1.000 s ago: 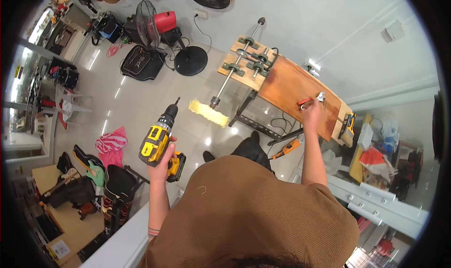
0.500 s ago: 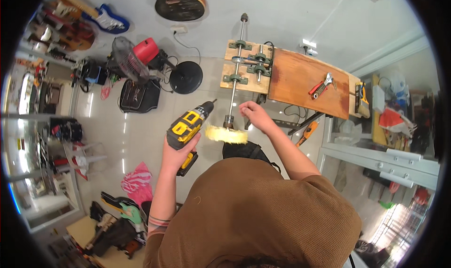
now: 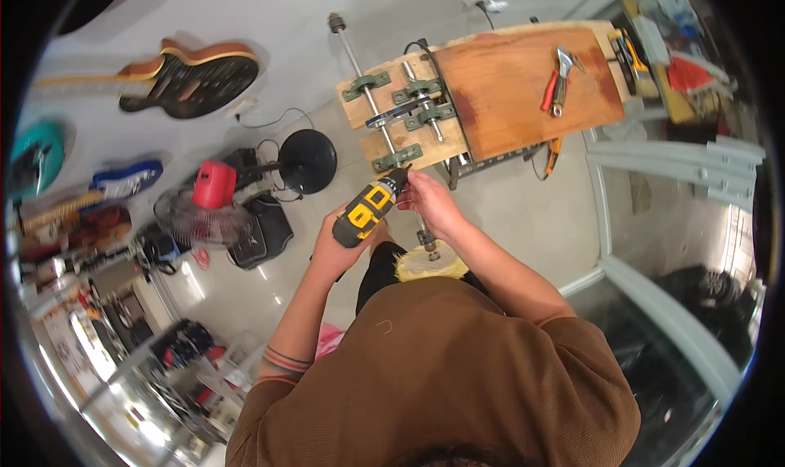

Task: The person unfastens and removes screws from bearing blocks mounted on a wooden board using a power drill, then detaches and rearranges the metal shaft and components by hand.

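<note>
My left hand [image 3: 331,246] grips a yellow-and-black cordless drill [image 3: 365,213] by its handle, the nose angled up to the right. At that nose is my right hand [image 3: 435,208], its fingers curled in close to the drill's tip; whatever they may pinch is hidden. Beneath the right hand runs a long steel shaft [image 3: 353,56], held in green bearing blocks [image 3: 397,157]. A pale yellow fluffy buffing wheel [image 3: 427,264] sits on the shaft's near end, close to my body. Between the bearings, a belt and pulley [image 3: 398,113] links to a shorter shaft.
Red-handled pliers [image 3: 549,91] and an adjustable wrench [image 3: 563,60] lie on the brown board [image 3: 499,99] of the bench. An orange-handled tool [image 3: 553,158] is below its edge. Left are a dark guitar [image 3: 200,83], a fan [image 3: 204,213] and a round black base [image 3: 307,162].
The drill and my left hand have moved right and slightly up, toward the shaft. My right hand now meets the drill's nose, where before they were apart. The view has turned.
</note>
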Tool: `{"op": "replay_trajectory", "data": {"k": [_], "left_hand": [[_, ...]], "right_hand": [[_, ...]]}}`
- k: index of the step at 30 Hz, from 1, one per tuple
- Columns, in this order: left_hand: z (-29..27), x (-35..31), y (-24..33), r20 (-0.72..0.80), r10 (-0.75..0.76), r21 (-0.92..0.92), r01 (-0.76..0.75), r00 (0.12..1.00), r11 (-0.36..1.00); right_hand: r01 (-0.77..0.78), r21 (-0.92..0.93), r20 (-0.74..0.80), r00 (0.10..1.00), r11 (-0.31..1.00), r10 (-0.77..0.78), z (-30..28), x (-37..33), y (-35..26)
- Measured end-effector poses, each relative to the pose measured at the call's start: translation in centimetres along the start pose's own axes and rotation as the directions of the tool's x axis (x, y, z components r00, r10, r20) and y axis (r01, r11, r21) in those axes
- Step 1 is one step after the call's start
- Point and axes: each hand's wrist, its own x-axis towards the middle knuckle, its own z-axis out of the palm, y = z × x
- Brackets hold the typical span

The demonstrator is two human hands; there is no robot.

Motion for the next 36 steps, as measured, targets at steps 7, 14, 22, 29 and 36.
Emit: {"op": "replay_trajectory", "data": {"k": [7, 14, 22, 29, 36], "left_hand": [[-3.8, 9.4, -0.1, 0.301, 0.156, 0.124, -0.201, 0.941, 0.972], [-5.2, 13.6, 1.7, 0.448, 0.116, 0.189, -0.220, 0.887, 0.957], [-5.5, 16.7, 3.4, 0.558, 0.020, 0.291, -0.218, 0.830, 0.932], [-5.4, 18.5, 4.6, 0.608, 0.048, 0.438, -0.384, 0.793, 0.813], [-4.0, 19.8, 8.6, 0.760, 0.096, 0.486, -0.660, 0.643, 0.573]], "right_hand": [[0.188, -0.056, -0.374, 0.907, 0.981, -0.195, 2.5, 3.7, 1.3], [0.275, 0.015, -0.547, 0.807, 0.961, -0.223, 4.8, 4.4, 2.1], [0.364, 0.113, -0.551, 0.797, 0.925, -0.246, 4.6, 5.2, 2.2], [0.422, 0.185, -0.535, 0.801, 0.888, -0.270, 4.0, 5.9, 3.5], [0.372, 0.223, -0.523, 0.826, 0.901, -0.211, 3.8, 5.0, 3.1]]}}
